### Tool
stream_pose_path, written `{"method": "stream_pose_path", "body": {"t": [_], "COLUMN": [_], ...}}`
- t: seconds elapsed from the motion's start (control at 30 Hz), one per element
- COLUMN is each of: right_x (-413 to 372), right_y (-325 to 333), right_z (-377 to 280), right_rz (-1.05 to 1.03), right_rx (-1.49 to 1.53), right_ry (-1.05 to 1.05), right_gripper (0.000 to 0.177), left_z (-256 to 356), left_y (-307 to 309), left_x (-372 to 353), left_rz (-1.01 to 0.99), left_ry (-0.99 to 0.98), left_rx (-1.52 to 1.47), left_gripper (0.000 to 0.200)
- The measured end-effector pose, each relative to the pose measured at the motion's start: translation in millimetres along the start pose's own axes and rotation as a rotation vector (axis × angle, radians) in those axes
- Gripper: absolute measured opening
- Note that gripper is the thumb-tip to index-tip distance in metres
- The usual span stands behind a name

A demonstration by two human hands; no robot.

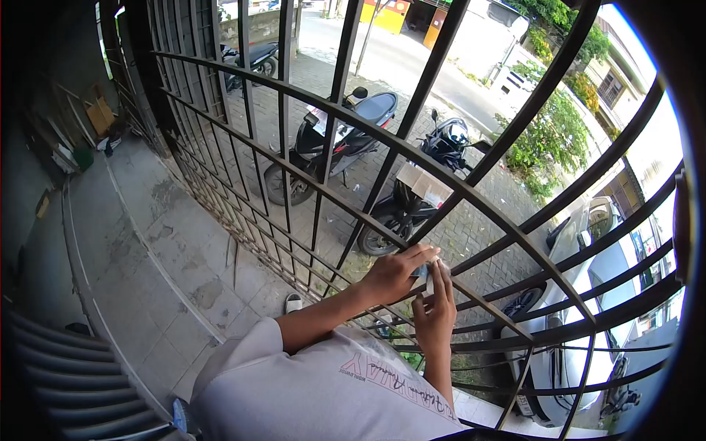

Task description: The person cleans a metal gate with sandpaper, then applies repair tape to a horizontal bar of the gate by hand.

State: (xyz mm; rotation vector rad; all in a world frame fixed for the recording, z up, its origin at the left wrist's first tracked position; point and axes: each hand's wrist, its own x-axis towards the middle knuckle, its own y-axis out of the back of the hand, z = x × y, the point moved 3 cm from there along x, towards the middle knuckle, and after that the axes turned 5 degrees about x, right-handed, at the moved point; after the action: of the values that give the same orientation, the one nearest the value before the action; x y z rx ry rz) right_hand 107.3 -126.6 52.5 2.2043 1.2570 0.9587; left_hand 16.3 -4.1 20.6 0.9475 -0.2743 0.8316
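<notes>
My left hand (397, 276) reaches to a junction of the dark metal bars (471, 192), its fingers bent over the top. Close beside it, my right hand (434, 314) points upward with its fingers pressed together. Between the two hands a small blue-and-white thing (421, 273) shows in part. Its kind cannot be made out, as fingers cover most of it. Both hands appear closed about it, against the bar. My forearms come from a light printed T-shirt (316, 386).
Beyond the bars stand a motorbike (342, 136), another with cardboard (423, 184) on its seat, and a white car (581, 316). Concrete floor (173, 257) lies on the left, with ridged dark slats (70, 367) at lower left. A thin stick (232, 261) leans near the bars.
</notes>
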Motion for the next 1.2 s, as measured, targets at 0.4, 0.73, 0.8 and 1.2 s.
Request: {"method": "stream_pose_path", "body": {"t": [0.4,0.73,0.8,1.2], "right_x": [14.4,11.7,11.6,10.2], "right_y": [-4.9,-3.9,-1.2,-0.5], "right_z": [7.8,7.6,10.0,18.9], "right_rz": [0.053,0.075,0.067,0.088], "right_rx": [-0.218,-0.325,-0.315,-0.362], "right_ry": [0.015,0.119,0.147,0.147], "right_gripper": [0.065,0.067,0.067,0.068], "left_z": [3.0,12.5,11.0,11.5], "left_y": [7.4,13.4,14.3,6.3], "left_x": [-4.7,-9.1,-10.2,-13.5], "left_rz": [-0.060,-0.072,-0.078,0.022], "left_ry": [-0.004,-0.023,-0.025,-0.090], "left_rx": [0.042,0.125,0.138,0.092], "left_gripper": [0.077,0.075,0.075,0.075]}}
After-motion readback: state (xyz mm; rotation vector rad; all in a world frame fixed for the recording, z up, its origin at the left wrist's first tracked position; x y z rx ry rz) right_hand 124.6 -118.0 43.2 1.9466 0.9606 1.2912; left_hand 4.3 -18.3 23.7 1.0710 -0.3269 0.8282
